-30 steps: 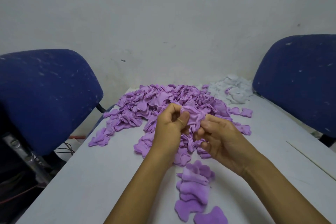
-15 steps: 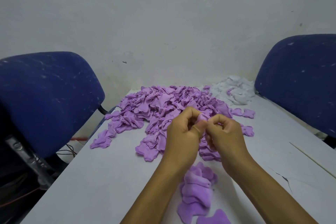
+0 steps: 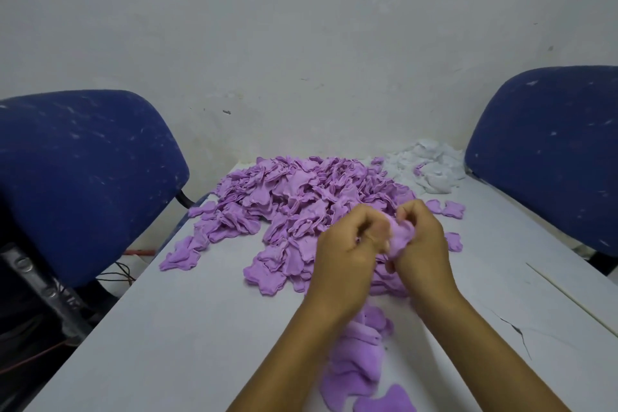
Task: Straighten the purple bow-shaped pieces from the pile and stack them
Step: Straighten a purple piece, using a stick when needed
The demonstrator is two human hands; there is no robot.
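While above the purple pile (image 3: pixel 301 201), left hand (image 3: pixel 347 246) and right hand (image 3: pixel 423 241), fingers curled, both pinching one purple piece (image 3: pixel 401 236).

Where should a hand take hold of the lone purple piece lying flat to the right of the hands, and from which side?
Judging by its pose, the lone purple piece lies flat on bare table, apart from the purple pile. Its outer lobe on the right edge looks the best spot: come from above and the right, pinch that lobe with thumb and forefinger, and lift. The right hand is nearest, though it now holds a crumpled piece.
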